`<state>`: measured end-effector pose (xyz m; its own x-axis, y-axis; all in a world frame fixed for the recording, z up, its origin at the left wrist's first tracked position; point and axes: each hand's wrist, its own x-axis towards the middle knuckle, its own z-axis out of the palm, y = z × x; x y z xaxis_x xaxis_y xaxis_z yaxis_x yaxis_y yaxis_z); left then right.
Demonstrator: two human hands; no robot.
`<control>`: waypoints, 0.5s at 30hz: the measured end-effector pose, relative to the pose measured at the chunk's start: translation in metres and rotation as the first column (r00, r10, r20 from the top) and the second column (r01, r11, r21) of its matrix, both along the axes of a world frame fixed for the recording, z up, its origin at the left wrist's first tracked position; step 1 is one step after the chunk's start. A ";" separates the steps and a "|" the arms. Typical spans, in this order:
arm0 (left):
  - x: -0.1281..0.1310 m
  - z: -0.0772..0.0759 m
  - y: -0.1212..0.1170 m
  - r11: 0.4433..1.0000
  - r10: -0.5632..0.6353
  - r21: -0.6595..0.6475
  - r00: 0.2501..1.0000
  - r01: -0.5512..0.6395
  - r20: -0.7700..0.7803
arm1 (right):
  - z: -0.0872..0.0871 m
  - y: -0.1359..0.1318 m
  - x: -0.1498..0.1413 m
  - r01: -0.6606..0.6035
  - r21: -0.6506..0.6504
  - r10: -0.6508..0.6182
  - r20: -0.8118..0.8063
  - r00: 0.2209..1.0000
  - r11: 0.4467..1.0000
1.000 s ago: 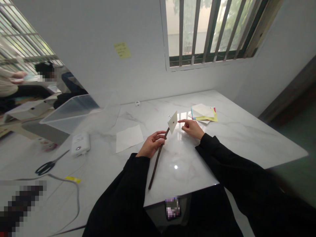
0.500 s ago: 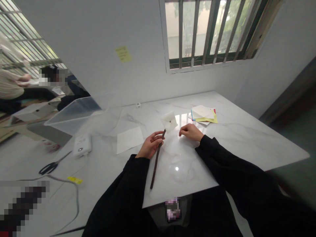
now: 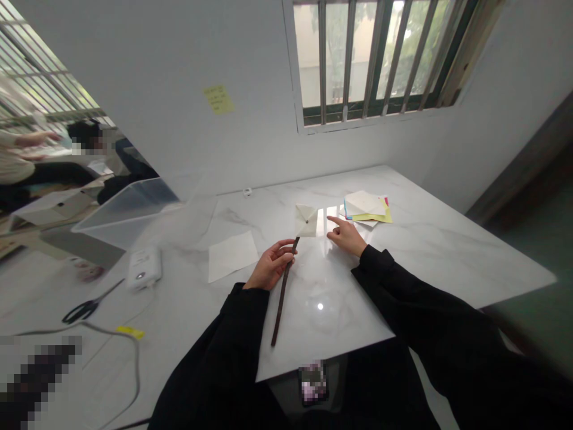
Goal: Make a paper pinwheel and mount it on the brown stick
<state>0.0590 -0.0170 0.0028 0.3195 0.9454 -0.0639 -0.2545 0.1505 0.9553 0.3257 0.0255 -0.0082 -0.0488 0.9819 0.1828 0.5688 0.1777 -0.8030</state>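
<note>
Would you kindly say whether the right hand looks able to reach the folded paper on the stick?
Probably yes: the right hand is close beside the folded paper and points toward it, with nothing standing between them.

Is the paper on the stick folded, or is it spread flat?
Folded: the white paper on the dark stick has corners bent toward its centre, like a pinwheel, not one flat sheet.

A plain black long-sleeved top covers both arms to the wrists, its left sleeve (image 3: 222, 352) and right sleeve (image 3: 425, 304) matt and loose, leaving the bare left hand (image 3: 271, 267) and right hand (image 3: 347, 236) showing past the cuffs
</note>
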 end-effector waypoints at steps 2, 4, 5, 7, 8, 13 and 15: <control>0.000 0.000 0.000 1.000 0.003 0.007 1.000 -0.003 0.003 | -0.001 -0.002 -0.002 -0.188 -0.107 0.182 -0.070 0.981 0.976; 0.000 -0.001 0.000 1.000 0.009 0.010 1.000 -0.009 0.014 | -0.002 -0.003 -0.005 -0.461 -0.204 0.442 -0.135 0.887 0.864; -0.001 -0.001 0.001 1.000 0.013 0.010 1.000 -0.013 0.022 | -0.001 -0.004 -0.007 -0.552 -0.222 0.528 -0.161 0.834 0.804; -0.001 -0.002 0.002 1.000 0.022 0.003 0.999 -0.022 0.037 | 0.003 -0.008 -0.009 -0.613 -0.213 0.581 -0.199 0.789 0.761; -0.002 -0.002 0.003 1.000 0.029 -0.001 0.999 -0.029 0.046 | 0.008 -0.011 -0.010 -0.624 -0.205 0.587 -0.217 0.780 0.754; -0.002 -0.005 0.006 0.996 0.084 -0.013 0.990 -0.083 0.112 | 0.042 -0.066 -0.028 -0.909 -0.298 0.829 -0.396 0.395 0.291; -0.001 -0.006 0.007 0.996 0.094 -0.020 0.987 -0.092 0.131 | 0.037 -0.106 -0.049 -0.943 -0.326 0.849 -0.515 0.118 -0.067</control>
<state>0.0580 -0.0101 -0.0034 0.2365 0.9708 -0.0404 -0.3912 0.1332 0.9106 0.2769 -0.0804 0.0284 -0.9887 -0.0111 -0.1497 0.1490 0.0505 -0.9875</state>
